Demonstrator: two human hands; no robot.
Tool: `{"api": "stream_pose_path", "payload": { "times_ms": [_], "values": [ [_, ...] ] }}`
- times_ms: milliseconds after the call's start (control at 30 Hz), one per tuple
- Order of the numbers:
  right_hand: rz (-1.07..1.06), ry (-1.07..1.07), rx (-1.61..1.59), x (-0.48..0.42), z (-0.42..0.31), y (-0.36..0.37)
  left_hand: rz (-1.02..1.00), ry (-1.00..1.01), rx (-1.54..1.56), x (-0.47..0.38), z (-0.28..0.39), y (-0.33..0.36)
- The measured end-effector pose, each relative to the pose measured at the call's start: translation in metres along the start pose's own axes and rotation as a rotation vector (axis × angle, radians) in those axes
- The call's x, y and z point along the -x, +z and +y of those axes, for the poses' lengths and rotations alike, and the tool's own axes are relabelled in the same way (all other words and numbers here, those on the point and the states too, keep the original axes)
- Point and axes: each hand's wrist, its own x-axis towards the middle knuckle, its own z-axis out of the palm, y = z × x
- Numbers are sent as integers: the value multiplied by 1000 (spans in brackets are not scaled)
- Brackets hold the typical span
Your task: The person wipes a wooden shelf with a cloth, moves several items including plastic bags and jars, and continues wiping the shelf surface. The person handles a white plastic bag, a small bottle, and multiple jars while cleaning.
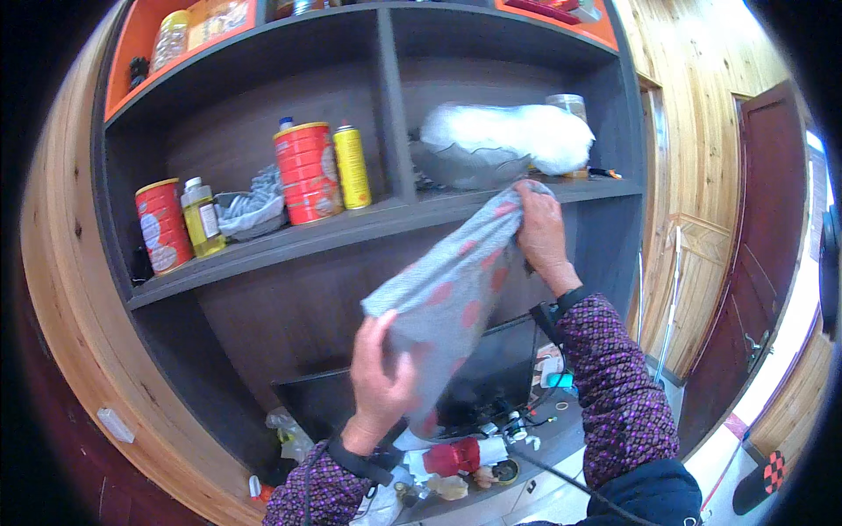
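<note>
A grey cloth with reddish dots is stretched at a slant in front of the shelf unit. My right hand grips its upper right end, close to the shelf edge. At the lower left end, my left hand holds the cloth with its fingers at the edge; the thumb looks spread and blurred. The cloth's lower part hangs in front of a black flat screen. Just above my right hand, a white plastic bundle rests on a glass bowl on the shelf.
The middle shelf holds two red tins, a yellow spray can, a bottle of yellow liquid and a grey basket. Below, a red-and-white packet lies amid clutter. A dark red door stands at the right.
</note>
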Motion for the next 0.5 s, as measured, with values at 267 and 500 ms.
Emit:
{"api": "stream_pose_path", "payload": {
  "times_ms": [267,500],
  "values": [
    [114,746,-1379,135,95,-86,-365,278,96,47,56,115],
    [22,589,-854,179,44,-180,-598,295,298,100,81,137]
  ]
}}
